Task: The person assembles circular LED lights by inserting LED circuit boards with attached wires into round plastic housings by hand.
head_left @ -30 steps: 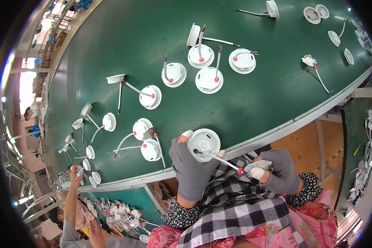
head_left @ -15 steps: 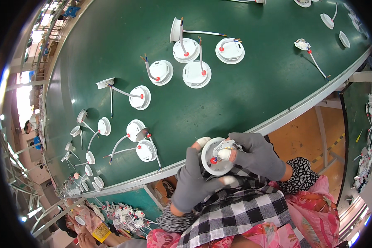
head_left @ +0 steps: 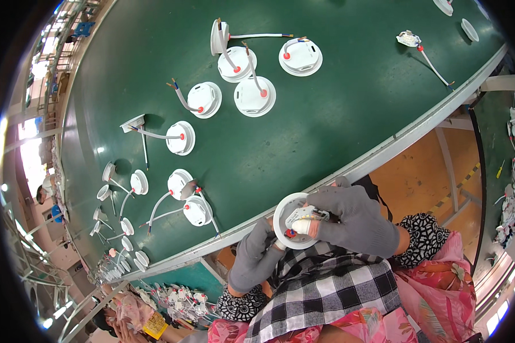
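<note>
Above my lap, just off the table's near edge, my left hand (head_left: 256, 254) is closed on the rim of a round white lamp housing (head_left: 282, 212), its fingers partly hidden behind it. My right hand (head_left: 357, 223) pinches a small white lamp plate with parts on it (head_left: 301, 213), tilted over the open housing. The right thumb, in a white finger cot, presses at the plate inside the housing. A red grommet (head_left: 290, 233) shows in the housing beneath the thumb. Both hands wear grey gloves with the fingertips cut off.
The green table (head_left: 303, 137) carries several white round lamps (head_left: 255, 98) with cable tails. A loose lamp part with a cable (head_left: 409, 39) lies at the far right. A metal edge strip (head_left: 395, 144) borders the table. At lower left, a co-worker's hand (head_left: 126, 331) shows near piled lamp parts (head_left: 177, 303).
The plate has tilted up more within the housing. My left fingers have drawn in from a spread hold to a closer grip on the rim. The view has shifted slightly.
</note>
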Available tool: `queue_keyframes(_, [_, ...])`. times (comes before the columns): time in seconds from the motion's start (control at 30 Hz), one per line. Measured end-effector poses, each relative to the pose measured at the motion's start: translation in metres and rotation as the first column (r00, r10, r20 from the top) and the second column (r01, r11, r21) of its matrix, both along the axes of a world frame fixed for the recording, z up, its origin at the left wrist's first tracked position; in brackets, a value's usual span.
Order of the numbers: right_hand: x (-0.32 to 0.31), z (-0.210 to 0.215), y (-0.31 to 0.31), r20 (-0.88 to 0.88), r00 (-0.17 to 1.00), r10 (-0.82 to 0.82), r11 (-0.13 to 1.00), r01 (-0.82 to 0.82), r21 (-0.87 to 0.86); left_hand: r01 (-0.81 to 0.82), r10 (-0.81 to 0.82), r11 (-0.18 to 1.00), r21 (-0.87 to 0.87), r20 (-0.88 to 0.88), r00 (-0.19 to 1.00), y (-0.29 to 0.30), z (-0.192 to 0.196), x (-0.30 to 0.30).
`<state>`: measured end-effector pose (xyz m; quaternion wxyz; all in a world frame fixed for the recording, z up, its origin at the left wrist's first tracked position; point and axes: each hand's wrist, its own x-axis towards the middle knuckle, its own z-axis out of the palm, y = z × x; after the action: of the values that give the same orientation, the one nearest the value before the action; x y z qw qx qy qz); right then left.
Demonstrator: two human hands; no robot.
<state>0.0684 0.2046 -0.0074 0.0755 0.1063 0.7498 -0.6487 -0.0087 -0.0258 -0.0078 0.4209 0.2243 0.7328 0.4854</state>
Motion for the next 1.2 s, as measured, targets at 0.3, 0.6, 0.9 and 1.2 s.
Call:
queue_keyframes(0.3, [-0.007,-0.011,0.011,-0.258,0.957,0.135,0.975,-0.082,0.206,-0.367,0.285,0.882,0.297,0.284,0.916,-0.011,-0.026,0.026])
queue_keyframes(0.6, [-0.010,-0.016,-0.014,-0.349,0.906,0.240,0.946,-0.137,0.295,-0.247,0.234,0.935,0.256,0.084,0.969,-0.009,-0.021,0.022])
queue_keyframes(0.9, [-0.009,-0.014,-0.022,-0.372,0.907,0.199,0.938,-0.066,0.341,-0.346,0.316,0.910,0.230,0.157,0.936,-0.024,-0.028,0.025])
queue_keyframes(1.2, [-0.009,-0.018,-0.027,-0.382,0.897,0.223,0.906,-0.046,0.421,-0.386,0.369,0.912,0.136,0.136,0.920,-0.022,-0.029,0.029])
